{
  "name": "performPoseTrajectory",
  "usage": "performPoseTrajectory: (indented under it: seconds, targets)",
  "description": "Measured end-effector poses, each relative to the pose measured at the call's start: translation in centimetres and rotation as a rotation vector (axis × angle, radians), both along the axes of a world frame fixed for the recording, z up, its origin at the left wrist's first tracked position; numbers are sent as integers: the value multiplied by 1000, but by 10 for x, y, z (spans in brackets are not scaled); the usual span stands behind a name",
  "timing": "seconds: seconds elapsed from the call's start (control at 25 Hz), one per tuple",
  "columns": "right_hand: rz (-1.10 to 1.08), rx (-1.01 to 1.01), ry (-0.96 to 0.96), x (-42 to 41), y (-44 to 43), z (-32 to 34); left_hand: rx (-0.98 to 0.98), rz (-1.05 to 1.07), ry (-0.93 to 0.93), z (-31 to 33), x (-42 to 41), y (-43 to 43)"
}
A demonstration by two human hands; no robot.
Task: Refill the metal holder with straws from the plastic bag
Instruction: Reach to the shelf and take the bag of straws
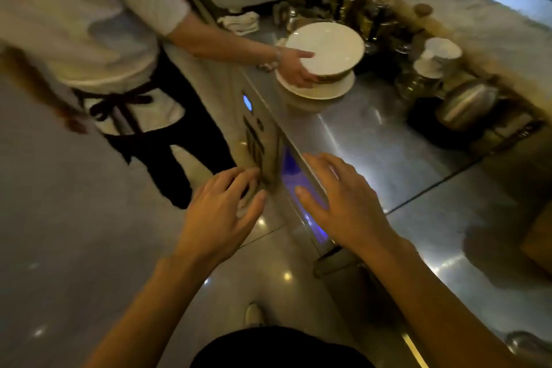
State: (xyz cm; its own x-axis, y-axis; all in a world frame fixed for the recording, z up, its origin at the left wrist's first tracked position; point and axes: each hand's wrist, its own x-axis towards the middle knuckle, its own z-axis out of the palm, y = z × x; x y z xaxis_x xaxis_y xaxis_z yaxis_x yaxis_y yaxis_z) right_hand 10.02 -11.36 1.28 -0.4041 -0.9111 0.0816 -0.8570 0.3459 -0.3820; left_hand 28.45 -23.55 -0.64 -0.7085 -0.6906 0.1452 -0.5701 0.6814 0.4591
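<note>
Both forearms reach forward from the bottom, and the left hand [221, 212] and the right hand [337, 206] hover with fingers spread apart, holding nothing. The left one is before the counter's front face, the right one is over the front edge of the steel counter [376, 140]. Straws, plastic bag and metal holder I cannot recognise; probably they stand in the dim clutter [418, 81] far right, so the right hand is nearer. Bare steel ahead gives room, but another person's hand [294, 69] holds plates [325, 48] further ahead at the counter's edge
</note>
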Motion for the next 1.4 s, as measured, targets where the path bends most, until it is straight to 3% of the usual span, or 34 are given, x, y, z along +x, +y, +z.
performPoseTrajectory:
  seconds: [0.28, 0.68, 0.96, 1.4]
  targets:
    - [492, -25, 6, 87, -110, 1, -4, 483, 3, 3, 113, -9]
    - [1261, -90, -44, 199, -164, 2, -15, 1266, -56, 9, 183, 96]
    - [1722, -95, -87, 333, -116, 2, -9, 1759, -121, 14, 238, 205]
    - [2097, -187, -18, 564, -1, 27, -85, 2141, -72, 18, 392, 336]
